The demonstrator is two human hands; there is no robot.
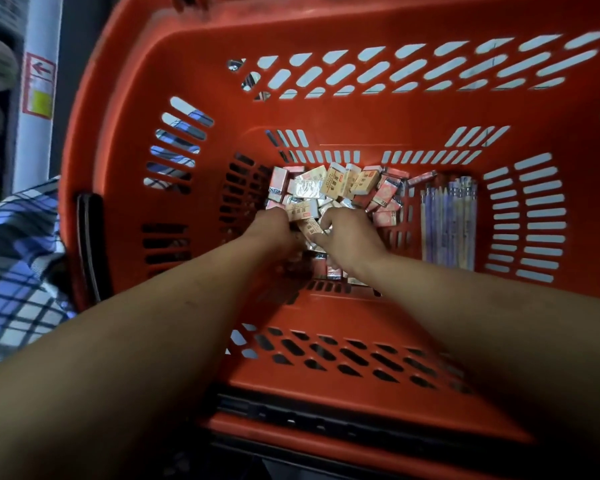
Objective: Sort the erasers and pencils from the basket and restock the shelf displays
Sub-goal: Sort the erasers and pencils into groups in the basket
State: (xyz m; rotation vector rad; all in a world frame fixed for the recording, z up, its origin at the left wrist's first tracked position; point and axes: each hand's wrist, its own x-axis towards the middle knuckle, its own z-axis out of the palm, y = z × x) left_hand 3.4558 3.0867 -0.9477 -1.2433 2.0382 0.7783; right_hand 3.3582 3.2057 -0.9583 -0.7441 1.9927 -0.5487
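Both our hands are down in the red basket (125, 133), among the erasers (329, 183).

The erasers lie heaped in the middle of the basket's slotted bottom, and the pencils (449, 223) lie side by side along its right edge. Our right hand (349, 237) pinches one eraser (313, 229) between thumb and curled fingers. Our left hand (274, 228) curls into the heap; we cannot tell what it holds. Left of the basket are a white post (39, 140) and blue checked cloth (18, 244). Pale floor (409, 69) shows through the basket's far wall.
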